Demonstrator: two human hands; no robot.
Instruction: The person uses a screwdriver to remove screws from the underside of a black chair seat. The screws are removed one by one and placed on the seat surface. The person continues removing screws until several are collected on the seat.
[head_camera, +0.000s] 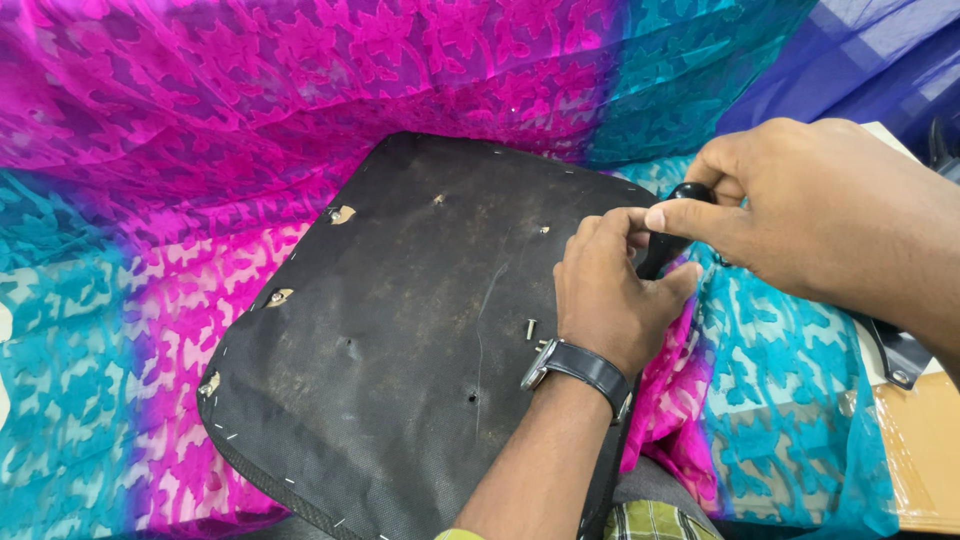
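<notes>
Both my hands close on one black handle (668, 245) at the right edge of the seat base (420, 330). My right hand (810, 215) pinches its rounded top between thumb and fingers; my left hand (610, 295), watch (578, 366) on the wrist, curls around its lower part.

Going by size: bright pink and teal cloth (150, 250) spreads under everything, and the black base lies on it underside up, staples along its rim, metal fittings showing through holes at its left edge. A small loose screw (531, 328) lies on the base just beside my left hand.

I judge I am working the handle at the base's edge, fitting or loosening it. Next I need a steady hold and care not to knock the screw.
</notes>
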